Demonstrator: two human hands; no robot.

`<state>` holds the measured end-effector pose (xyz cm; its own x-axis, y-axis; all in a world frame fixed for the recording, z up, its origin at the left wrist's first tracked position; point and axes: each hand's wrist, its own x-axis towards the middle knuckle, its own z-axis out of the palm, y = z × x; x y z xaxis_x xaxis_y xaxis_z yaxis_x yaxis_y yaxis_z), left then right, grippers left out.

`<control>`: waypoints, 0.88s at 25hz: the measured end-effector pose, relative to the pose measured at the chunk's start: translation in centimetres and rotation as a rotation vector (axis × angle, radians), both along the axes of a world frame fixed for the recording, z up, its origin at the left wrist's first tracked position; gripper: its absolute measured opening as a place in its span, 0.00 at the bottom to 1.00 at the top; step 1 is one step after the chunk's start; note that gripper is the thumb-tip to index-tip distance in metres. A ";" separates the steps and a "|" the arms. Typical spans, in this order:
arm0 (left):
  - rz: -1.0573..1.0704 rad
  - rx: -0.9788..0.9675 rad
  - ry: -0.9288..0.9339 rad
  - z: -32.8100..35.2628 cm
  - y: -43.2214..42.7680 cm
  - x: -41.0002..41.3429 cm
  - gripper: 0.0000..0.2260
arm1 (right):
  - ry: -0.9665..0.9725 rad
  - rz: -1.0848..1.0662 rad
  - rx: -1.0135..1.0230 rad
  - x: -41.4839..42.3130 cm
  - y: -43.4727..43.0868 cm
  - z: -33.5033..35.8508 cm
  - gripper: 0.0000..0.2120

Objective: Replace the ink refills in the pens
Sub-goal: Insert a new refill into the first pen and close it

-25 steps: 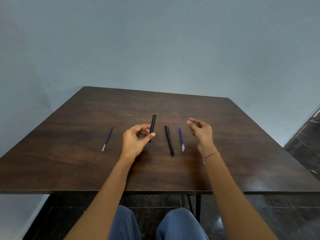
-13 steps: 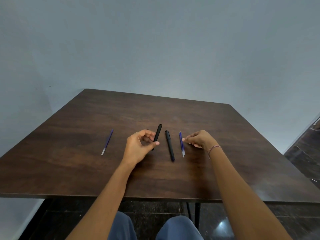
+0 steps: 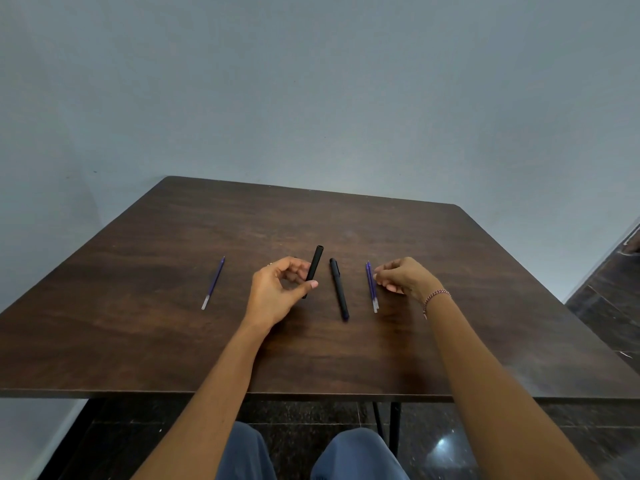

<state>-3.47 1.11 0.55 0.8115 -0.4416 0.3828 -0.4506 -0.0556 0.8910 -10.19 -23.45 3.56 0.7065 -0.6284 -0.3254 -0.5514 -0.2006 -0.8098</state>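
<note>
One black pen tube (image 3: 313,270) is gripped in my left hand (image 3: 273,297), my right hand (image 3: 405,278) curls at thin purple refills (image 3: 371,289), grip unclear

I see a dark brown wooden table (image 3: 138,341) with a worn grain, rounded far corners and thin black legs (image 3: 394,424) under its near edge. Three lots of things lie flat on it, all pointing roughly away from me. On the left, well apart from the rest, lies a single blue refill (image 3: 213,283). Near the middle lies a black pen (image 3: 339,289). Just to the right of it lies a pair of blue refills (image 3: 371,287), side by side and touching, clear ends toward me.
</note>
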 end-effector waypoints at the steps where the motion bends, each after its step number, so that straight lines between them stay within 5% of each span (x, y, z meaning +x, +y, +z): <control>1: -0.001 -0.001 0.002 0.0 0.0 0.0 0.13 | 0.016 0.000 -0.046 0.1 0.2 0.0 0.05; 5: 0.001 -0.001 0.004 0.1 0.0 -0.1 0.13 | 0.087 0.028 -0.230 0.5 0.8 0.1 0.04; 11: 0.014 0.013 0.003 -0.2 -0.1 0.2 0.13 | 0.093 0.021 -0.241 0.4 0.8 0.3 0.05; 16: 0.018 0.022 0.000 -0.2 -0.1 0.2 0.12 | 0.159 0.073 -0.555 0.6 2.0 0.4 0.10; 22: 0.024 0.033 0.021 -0.1 -0.1 0.1 0.13 | 0.200 0.067 -0.674 0.2 2.4 0.7 0.10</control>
<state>-3.40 1.04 0.45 0.8297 -0.4339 0.3513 -0.4301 -0.0958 0.8977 -10.02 -21.07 4.30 0.7179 -0.6961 -0.0082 -0.6456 -0.6614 -0.3819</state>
